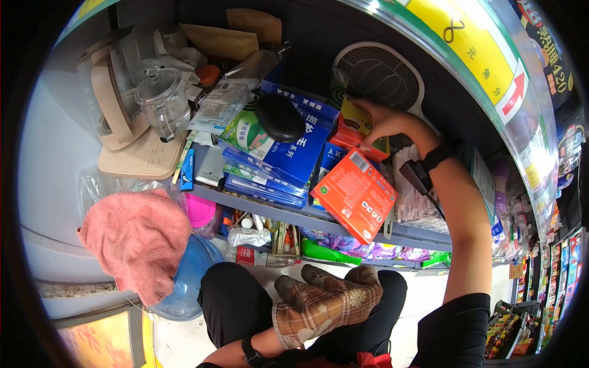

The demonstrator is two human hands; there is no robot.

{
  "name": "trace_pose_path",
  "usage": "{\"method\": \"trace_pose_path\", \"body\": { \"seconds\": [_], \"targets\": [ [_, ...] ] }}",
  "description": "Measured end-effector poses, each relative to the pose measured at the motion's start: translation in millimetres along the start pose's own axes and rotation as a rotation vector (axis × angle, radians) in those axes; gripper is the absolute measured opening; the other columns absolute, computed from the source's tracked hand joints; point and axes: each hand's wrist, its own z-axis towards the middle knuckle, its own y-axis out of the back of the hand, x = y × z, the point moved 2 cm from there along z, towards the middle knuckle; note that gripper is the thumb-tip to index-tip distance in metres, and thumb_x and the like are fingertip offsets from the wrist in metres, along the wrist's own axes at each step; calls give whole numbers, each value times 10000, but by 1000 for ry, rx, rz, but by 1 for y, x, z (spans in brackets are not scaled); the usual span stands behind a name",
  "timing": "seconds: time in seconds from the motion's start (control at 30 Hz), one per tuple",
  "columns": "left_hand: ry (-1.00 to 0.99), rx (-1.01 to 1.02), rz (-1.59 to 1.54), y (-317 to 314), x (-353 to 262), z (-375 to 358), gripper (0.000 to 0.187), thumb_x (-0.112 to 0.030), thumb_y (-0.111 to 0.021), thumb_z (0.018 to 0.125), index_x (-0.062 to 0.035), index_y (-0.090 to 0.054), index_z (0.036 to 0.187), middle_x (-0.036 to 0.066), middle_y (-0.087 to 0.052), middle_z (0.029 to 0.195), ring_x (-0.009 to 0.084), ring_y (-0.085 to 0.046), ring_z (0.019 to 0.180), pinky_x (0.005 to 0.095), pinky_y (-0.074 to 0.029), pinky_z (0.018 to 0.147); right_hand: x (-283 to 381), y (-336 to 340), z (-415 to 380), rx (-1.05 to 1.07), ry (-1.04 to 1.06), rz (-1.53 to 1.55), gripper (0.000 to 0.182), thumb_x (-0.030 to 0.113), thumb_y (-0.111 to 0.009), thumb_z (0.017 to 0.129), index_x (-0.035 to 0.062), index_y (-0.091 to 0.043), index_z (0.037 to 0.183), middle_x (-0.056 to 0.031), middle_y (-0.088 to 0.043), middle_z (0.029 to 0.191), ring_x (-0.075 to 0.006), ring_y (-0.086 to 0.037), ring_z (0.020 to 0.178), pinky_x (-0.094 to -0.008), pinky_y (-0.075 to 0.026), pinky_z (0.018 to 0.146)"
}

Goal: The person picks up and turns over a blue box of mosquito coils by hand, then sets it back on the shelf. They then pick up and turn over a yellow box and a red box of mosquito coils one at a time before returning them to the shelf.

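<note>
My right hand (390,124) reaches onto the shelf, its thumb and fingers around a small red and yellow box with a dark coil printed on it (354,118). In front of that box, a larger orange box with a barcode (362,191) leans tilted over the shelf edge. Low in the view, my left hand (328,302) lies over my lap inside a brown plaid cloth mitt. The mitt hides its fingers, and nothing shows in its grasp. Left of the small box is a stack of blue packets (288,150) with a black rounded object (279,116) on top.
A beige appliance (138,150) with a glass pot (163,101) stands on the left. Below it, a pink towel (144,236) drapes over a blue basin (196,276). Behind my right hand leans a racket-shaped mesh (380,76). The shelf's front edge (261,205) runs below the packets.
</note>
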Motion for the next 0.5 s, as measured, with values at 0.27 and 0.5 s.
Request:
{"method": "trace_pose_path", "body": {
  "seconds": [0.27, 0.5],
  "targets": [
    [5, -7, -1, 1, 3, -2, 253, -189, -557, 882, -82, -575, 1111, 82, -559, 1114, 209, -604, 1004, 365, -511, 758, -3, -1, 2, 29, 12, 37, 1263, 207, -929, 535, 8, -202, 1549, -254, -388, 1511, -328, -369, 1414, -364, -295, 1158],
    [21, -15, -9, 0, 4, -1, 244, -181, -561, 877, -81, -582, 1098, 80, -564, 1101, 207, -610, 992, 363, -515, 746, -5, -3, 4, 42, -12, 54, 1276, 239, -943, 532, 20, -207, 1551, -239, -389, 1515, -330, -366, 1415, -376, -295, 1159]
  ]
}}
